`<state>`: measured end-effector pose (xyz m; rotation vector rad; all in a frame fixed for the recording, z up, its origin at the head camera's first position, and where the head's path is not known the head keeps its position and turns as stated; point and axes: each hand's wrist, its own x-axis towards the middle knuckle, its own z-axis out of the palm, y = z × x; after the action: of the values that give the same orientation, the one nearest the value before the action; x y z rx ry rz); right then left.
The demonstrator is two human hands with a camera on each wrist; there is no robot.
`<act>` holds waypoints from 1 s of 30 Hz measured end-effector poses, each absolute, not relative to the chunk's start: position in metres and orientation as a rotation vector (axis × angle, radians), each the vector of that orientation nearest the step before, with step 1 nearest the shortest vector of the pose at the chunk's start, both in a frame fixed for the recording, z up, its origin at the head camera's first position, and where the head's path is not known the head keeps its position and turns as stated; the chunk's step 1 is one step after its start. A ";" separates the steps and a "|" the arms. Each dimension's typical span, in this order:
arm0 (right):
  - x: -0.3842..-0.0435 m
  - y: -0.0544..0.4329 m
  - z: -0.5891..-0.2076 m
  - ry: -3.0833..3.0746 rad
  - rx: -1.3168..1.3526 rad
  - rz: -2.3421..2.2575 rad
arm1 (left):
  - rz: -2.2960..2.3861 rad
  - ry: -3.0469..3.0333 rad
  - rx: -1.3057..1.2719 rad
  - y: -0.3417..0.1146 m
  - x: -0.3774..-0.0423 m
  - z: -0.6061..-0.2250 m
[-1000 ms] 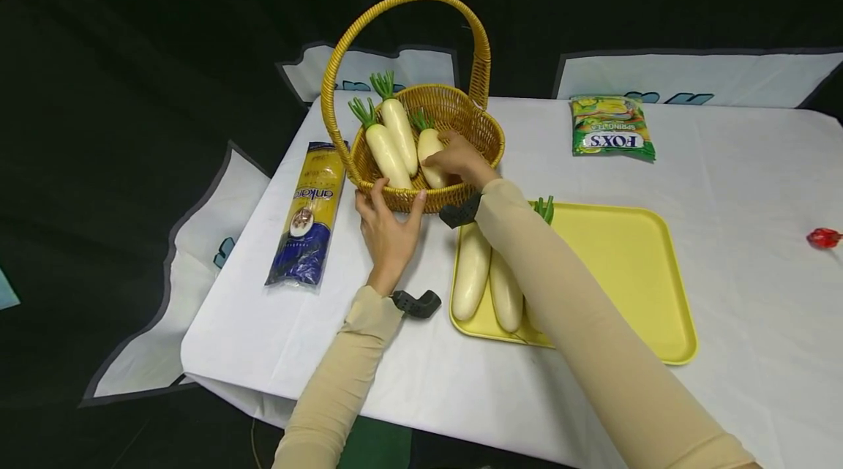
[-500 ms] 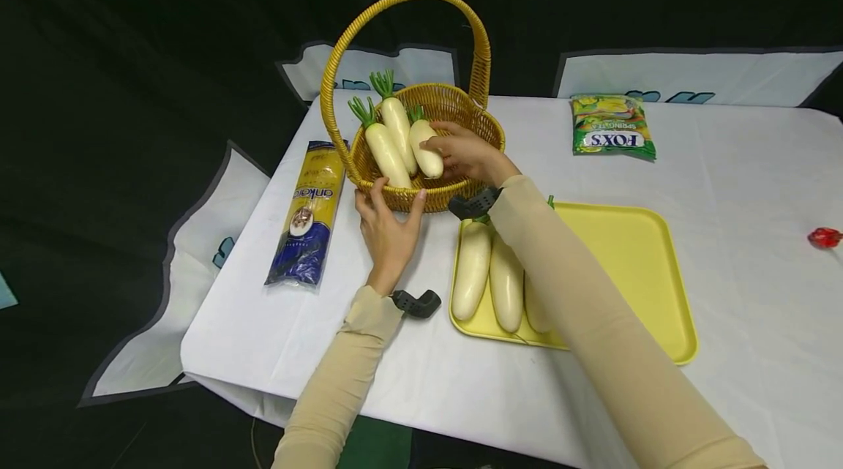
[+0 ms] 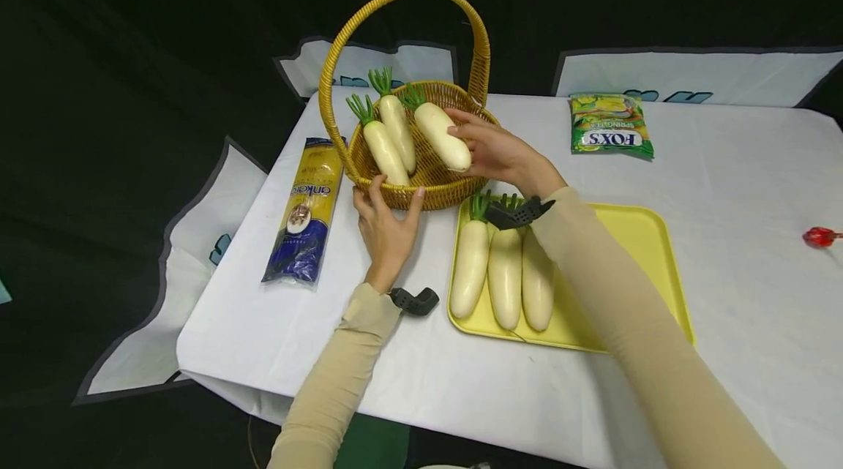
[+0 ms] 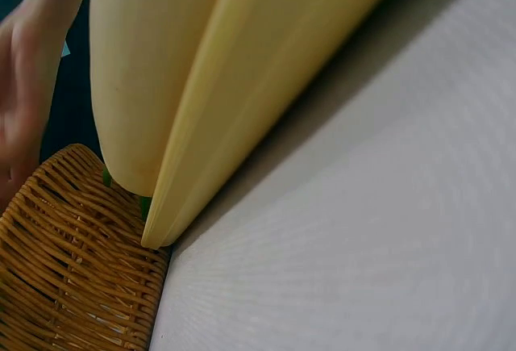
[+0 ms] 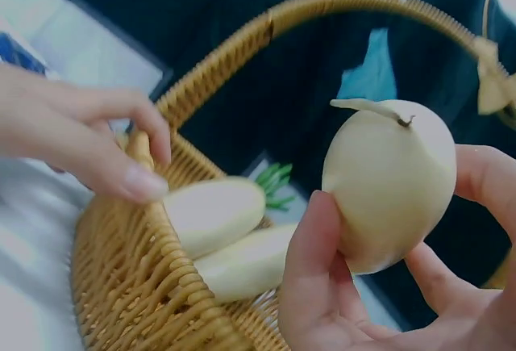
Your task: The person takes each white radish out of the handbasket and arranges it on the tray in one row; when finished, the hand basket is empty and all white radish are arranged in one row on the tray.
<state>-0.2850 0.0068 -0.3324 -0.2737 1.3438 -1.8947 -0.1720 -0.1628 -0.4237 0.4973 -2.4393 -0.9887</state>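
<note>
My right hand (image 3: 503,154) holds a white daikon radish (image 3: 443,136) with green leaf stubs, thumb on one side and fingers on the other. The radish is tilted above the wicker basket (image 3: 454,194), its blunt end toward me in the right wrist view. My left hand (image 3: 388,235) grips the front rim of the basket; in the right wrist view a finger (image 5: 153,129) bends over that rim. Two more daikon radishes, one in front (image 3: 385,153) and one behind (image 3: 397,125), lean inside the basket on the left.
Right of the basket, a yellow tray (image 3: 642,264) bears three daikon radishes (image 3: 506,279) side by side. A blue and yellow pasta packet (image 3: 303,213) lies left of the basket. A green candy bag (image 3: 611,125) and a red lollipop (image 3: 819,237) lie farther right.
My right hand has lifted the third radish from the basket's bottom, moving it up and slightly right. The left hand stays at the rim; the tray's radishes show more fully.
</note>
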 end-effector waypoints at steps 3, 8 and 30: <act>-0.271 0.026 -0.327 1.293 -0.326 -1.913 | -0.978 -2.424 0.492 -0.165 -0.173 -0.423; -0.242 0.069 -0.324 1.236 -0.401 -1.933 | -0.989 -2.415 0.463 -0.168 -0.175 -0.421; -0.127 0.188 -0.378 1.763 -0.232 -1.836 | -1.004 -2.425 0.453 -0.162 -0.174 -0.425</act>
<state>-0.1268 0.1877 -0.3784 -0.2316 1.7628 -1.8355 -0.1742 -0.1624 -0.4255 0.4525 -2.4249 -1.0040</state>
